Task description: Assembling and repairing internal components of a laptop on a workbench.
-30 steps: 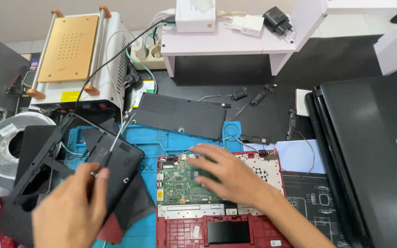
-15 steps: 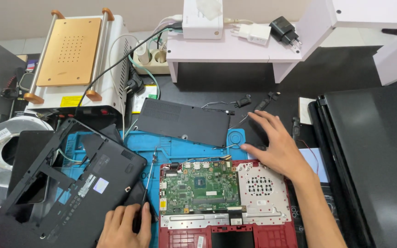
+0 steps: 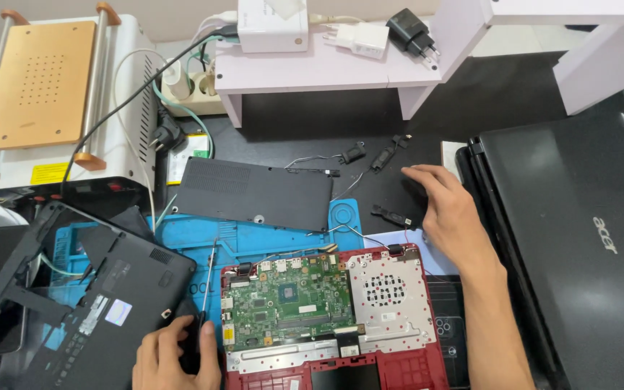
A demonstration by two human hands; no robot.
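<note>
My left hand (image 3: 175,357) is at the bottom, fingers closed around the dark handle of a screwdriver (image 3: 206,278) whose thin shaft points up over the blue mat (image 3: 269,235). My right hand (image 3: 448,209) reaches out flat over the black table, fingers apart, holding nothing, next to a small black part (image 3: 393,215). Between the hands lies an opened red laptop base (image 3: 399,361) with a green circuit board (image 3: 290,300) and a perforated metal plate (image 3: 384,292). A black bottom cover (image 3: 120,296) lies just left of my left hand.
A black battery panel (image 3: 254,191) rests at the mat's top edge. Small speakers with wires (image 3: 370,155) lie behind it. A closed black laptop (image 3: 579,238) fills the right side. A white machine with a copper plate (image 3: 45,87) stands back left, a white shelf (image 3: 341,68) with chargers behind.
My right hand went from the circuit board up and right to the black table. My left hand drew back from the black cover to the bottom edge, screwdriver in it.
</note>
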